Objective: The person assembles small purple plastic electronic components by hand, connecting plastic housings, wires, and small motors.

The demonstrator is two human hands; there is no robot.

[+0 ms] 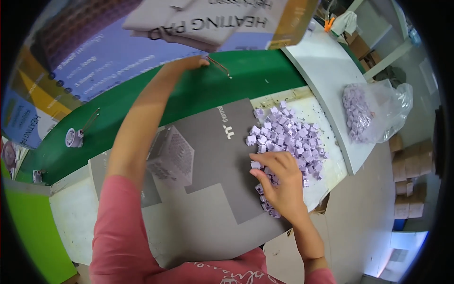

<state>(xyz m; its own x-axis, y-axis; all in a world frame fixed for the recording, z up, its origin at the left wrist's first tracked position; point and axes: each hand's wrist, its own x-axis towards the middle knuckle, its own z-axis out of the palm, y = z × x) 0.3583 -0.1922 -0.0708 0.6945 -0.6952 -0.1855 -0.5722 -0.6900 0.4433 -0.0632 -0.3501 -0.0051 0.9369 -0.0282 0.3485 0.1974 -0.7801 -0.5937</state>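
My right hand (pixel 283 182) is at the near left edge of a heap of small lilac plastic pieces (pixel 288 130). Its thumb and forefinger pinch one lilac piece (pixel 256 164). Stretched far forward, my left hand (pixel 195 62) is over the green conveyor belt (pixel 255 71), just under a hanging printed cardboard sheet. Its fingers are closed on a small part, mostly hidden, from which thin wires (pixel 220 67) trail to the right. A round lilac part with wires (pixel 74 138) sits on the belt to the left, and a smaller one (pixel 37 176) lies nearer.
Grey printed cardboard (pixel 213 156) covers the work surface before me. Printed cardboard packaging (pixel 156 52) overhangs the belt. A clear bag of lilac pieces (pixel 360 113) lies on the white ledge (pixel 326 71) at right. Cartons (pixel 411 163) are stacked beyond it.
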